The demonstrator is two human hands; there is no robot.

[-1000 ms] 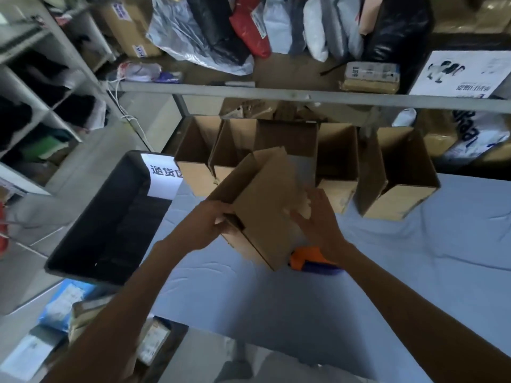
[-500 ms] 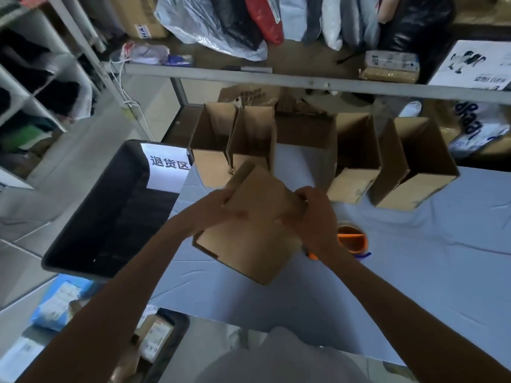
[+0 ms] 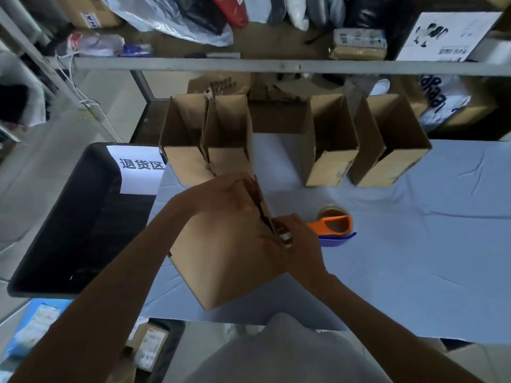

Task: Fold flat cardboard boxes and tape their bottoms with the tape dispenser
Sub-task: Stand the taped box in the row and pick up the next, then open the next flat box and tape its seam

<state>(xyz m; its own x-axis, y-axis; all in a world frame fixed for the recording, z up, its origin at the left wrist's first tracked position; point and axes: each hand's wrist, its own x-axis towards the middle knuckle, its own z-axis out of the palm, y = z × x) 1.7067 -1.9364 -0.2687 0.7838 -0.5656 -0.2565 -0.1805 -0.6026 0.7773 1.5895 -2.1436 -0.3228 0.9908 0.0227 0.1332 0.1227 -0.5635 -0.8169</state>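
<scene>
I hold a brown cardboard box (image 3: pixel 221 261) over the near edge of the blue-covered table (image 3: pixel 401 258), one corner pointing toward me. My left hand (image 3: pixel 224 194) grips its upper left flap. My right hand (image 3: pixel 293 241) presses the flaps at the top right edge, fingers closed on the cardboard. The orange and blue tape dispenser (image 3: pixel 334 226) lies on the cloth just right of my right hand, apart from it.
Several folded open boxes (image 3: pixel 392 139) stand in a row along the table's far side. A black bin (image 3: pixel 69 222) with a white label sits left of the table. A metal shelf rail (image 3: pixel 276 64) crosses above, with bags and parcels behind.
The box has come lower and nearer to me and turned. Both hands shifted to its top flaps. The tape dispenser, half hidden before, now shows fully.
</scene>
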